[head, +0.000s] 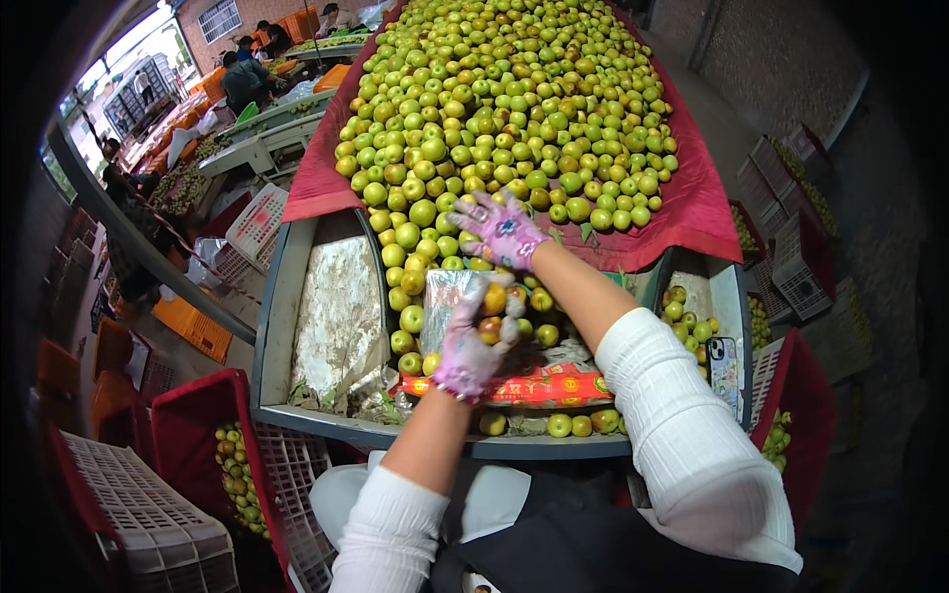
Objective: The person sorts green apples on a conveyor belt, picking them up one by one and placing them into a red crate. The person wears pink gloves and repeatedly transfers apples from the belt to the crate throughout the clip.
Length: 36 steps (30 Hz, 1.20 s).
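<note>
Many green and reddish jujube fruits (pixel 504 111) lie heaped on a red cloth (pixel 693 193) over a metal sorting table. My left hand (pixel 474 341), in a pink patterned glove, is turned palm up with a few reddish fruits (pixel 490 330) in its curled fingers. It hovers over a silvery flat object (pixel 443 296) and a red printed plastic wrapper (pixel 549 387). My right hand (pixel 502 231), in a matching glove, lies palm down with spread fingers on the near edge of the heap; whether a fruit is under its palm is hidden.
The table's grey metal rim (pixel 549 448) runs before me. A phone (pixel 721 370) lies in the right side tray. Red-lined crates stand at left (pixel 200 415) and right (pixel 804 415). Several people (pixel 241 81) sit by a conveyor at the far left.
</note>
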Each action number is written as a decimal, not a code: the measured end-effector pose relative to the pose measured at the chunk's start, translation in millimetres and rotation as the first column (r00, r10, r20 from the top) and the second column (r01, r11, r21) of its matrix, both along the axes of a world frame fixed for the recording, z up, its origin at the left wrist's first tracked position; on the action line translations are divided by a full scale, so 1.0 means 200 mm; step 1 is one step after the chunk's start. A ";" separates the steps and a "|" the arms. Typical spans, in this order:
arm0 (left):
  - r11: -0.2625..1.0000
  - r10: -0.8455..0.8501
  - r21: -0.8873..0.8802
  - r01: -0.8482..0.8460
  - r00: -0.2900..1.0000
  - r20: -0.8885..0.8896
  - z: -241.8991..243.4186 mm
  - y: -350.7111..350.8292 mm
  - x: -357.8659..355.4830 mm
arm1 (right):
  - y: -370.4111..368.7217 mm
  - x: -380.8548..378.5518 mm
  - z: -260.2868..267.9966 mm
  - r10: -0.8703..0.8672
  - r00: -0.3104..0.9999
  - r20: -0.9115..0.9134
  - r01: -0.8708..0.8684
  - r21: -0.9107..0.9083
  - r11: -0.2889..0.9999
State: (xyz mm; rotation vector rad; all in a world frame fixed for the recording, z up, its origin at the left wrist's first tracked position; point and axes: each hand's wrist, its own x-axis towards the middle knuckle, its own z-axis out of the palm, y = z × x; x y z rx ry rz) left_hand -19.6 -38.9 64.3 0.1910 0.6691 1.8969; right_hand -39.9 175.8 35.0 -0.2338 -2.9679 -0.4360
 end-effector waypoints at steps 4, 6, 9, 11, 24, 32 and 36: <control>0.969 0.248 -0.010 -0.248 0.968 -0.033 0.13 -0.49 -0.30 | 0.21 0.25 0.11 -0.219 0.975 0.038 0.214 0.109 0.971; 0.767 0.534 -0.165 -0.620 0.760 -0.370 0.19 -0.76 -0.45 | 0.30 0.44 0.17 -0.311 0.948 0.072 0.310 0.031 0.950; 0.649 0.613 -0.177 -0.740 0.646 -0.455 0.10 -1.33 -0.76 | 0.32 0.62 0.16 -0.226 0.972 0.060 0.227 -0.003 0.974; 0.403 0.642 -0.237 -0.884 0.458 -0.614 0.01 -1.68 -0.87 | 0.37 0.69 0.24 -0.057 0.996 0.065 0.071 -0.240 0.968; 0.351 0.264 0.101 -0.931 -0.006 -0.965 0.02 -1.23 -0.76 | 0.27 0.58 -0.01 -0.175 0.983 0.062 0.185 -0.243 0.952; 0.907 0.004 0.048 -0.418 -0.106 -0.994 0.19 -0.27 -0.01 | 0.56 0.63 0.05 -0.572 0.808 -0.143 0.550 -0.165 0.818; 0.960 0.017 0.002 -0.280 0.053 -0.998 0.22 0.07 0.23 | 0.53 0.56 0.01 -0.534 0.845 -0.043 0.507 -0.258 0.823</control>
